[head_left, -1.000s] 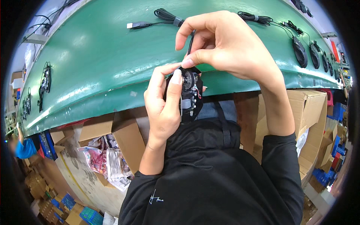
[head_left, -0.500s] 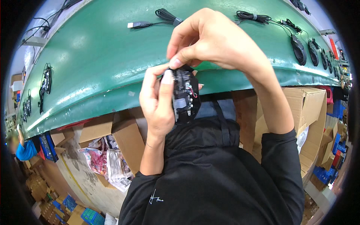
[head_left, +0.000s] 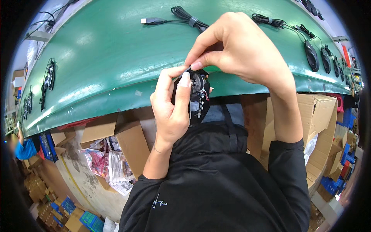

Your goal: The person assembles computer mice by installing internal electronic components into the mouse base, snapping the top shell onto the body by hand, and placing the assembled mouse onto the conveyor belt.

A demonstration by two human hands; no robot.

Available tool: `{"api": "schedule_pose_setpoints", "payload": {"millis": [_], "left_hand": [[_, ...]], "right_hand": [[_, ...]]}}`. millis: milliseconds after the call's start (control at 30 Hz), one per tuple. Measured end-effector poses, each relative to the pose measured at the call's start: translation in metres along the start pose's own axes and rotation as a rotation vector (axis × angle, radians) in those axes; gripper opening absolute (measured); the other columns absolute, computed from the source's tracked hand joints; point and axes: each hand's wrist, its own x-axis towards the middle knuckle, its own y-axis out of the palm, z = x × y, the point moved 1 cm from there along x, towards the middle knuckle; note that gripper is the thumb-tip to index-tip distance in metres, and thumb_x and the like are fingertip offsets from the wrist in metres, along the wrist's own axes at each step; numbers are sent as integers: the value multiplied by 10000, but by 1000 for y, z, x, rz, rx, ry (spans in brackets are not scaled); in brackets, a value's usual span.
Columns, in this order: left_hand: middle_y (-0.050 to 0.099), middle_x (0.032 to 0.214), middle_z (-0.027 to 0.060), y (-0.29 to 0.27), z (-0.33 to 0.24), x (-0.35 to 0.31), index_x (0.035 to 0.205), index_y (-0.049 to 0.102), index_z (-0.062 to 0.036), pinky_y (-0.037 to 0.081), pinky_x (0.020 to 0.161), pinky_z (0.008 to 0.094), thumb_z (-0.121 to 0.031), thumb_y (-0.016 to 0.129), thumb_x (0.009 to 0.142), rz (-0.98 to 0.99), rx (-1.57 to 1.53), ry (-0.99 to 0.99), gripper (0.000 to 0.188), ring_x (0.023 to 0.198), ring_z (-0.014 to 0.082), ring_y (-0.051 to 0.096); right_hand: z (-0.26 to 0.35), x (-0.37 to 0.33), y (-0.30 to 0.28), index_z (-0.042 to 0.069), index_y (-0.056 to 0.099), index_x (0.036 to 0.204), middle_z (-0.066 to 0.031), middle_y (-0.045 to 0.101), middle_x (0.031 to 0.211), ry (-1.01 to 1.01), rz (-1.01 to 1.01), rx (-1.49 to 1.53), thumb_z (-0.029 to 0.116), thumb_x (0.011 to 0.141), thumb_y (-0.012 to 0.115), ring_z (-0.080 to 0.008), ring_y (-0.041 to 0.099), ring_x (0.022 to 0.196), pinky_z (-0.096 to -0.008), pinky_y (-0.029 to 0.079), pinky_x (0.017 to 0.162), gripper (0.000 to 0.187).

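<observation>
An opened black computer mouse (head_left: 198, 102), its circuit board, scroll wheel and a few thin wires exposed, is held over the bench's near edge. My left hand (head_left: 169, 110) is closed around its left side, thumb on the top end. Above that end, my right hand (head_left: 241, 52) is closed in a pinch, thumb and forefinger touching the mouse's far tip. What sits between those fingertips is too small to make out. A bundled black cable (head_left: 184, 14) with a USB plug (head_left: 148, 21) lies beyond and runs behind my right hand.
The green workbench (head_left: 112, 58) spans the view. Finished-looking mice (head_left: 311, 56) with bundled cables line its right side; black mouse parts (head_left: 48, 81) lie at left. Open cardboard boxes (head_left: 133, 145) stand below. Another person's blue sleeve (head_left: 25, 150) shows at far left.
Both hands and the mouse appear slightly farther right in view. The mouse has turned a little, and its scroll wheel now shows. The right hand keeps its pinch at the far tip.
</observation>
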Motion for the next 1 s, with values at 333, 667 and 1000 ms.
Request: {"api": "schedule_pose_setpoints", "payload": {"millis": [333, 667, 1000], "left_hand": [[682, 1011, 223, 2, 1, 3, 1181, 473, 40, 618, 750, 359, -131, 416, 1059, -34, 92, 45, 217, 845, 271, 725], [652, 1082, 195, 2, -5, -2, 1221, 466, 51, 607, 750, 341, -117, 425, 1038, 0, 93, 186, 252, 874, 251, 715], [696, 1021, 170, 1, -2, -6, 1213, 540, 76, 544, 783, 278, -41, 509, 997, -59, 217, 253, 247, 882, 187, 706]], "right_hand": [[-8, 15, 7, -3, 753, 977, -111, 739, 779, 164, 91, 210, 27, 728, 771, -141, 687, 676, -272, 526, 625, 252], [-21, -36, 41, -25, 567, 1231, -142, 736, 928, 116, -373, 733, -68, 823, 726, -163, 712, 851, -255, 578, 785, 440], [-28, -34, 34, -32, 759, 869, -81, 739, 791, 98, -254, 571, 32, 807, 768, -83, 672, 717, -234, 545, 628, 89]]}}
